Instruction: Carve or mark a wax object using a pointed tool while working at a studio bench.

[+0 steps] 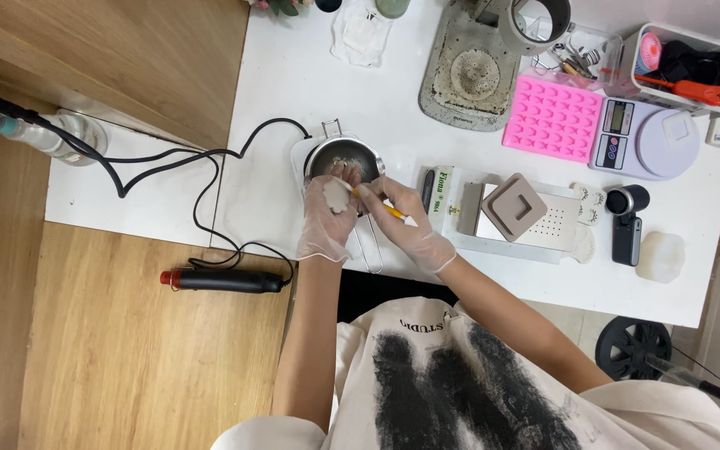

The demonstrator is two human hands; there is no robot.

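Both hands wear thin clear gloves and meet over a small metal melting pot (344, 154) on a white hot plate (302, 158). My left hand (327, 218) cups a small pale flower-shaped wax piece (337, 197) at the pot's near rim. My right hand (402, 225) grips a yellow-handled craft knife (393, 212), its tip against the wax piece. The pot's wire handle (372, 250) runs toward me under my hands.
A black cord (210, 154) loops left from the hot plate. On the wood floor lies a black heat gun (227, 281). A pink silicone mould (552, 117), digital scale (647, 137), taupe square mould (514, 207) on a white tray, and grey dish (470, 75) stand to the right.
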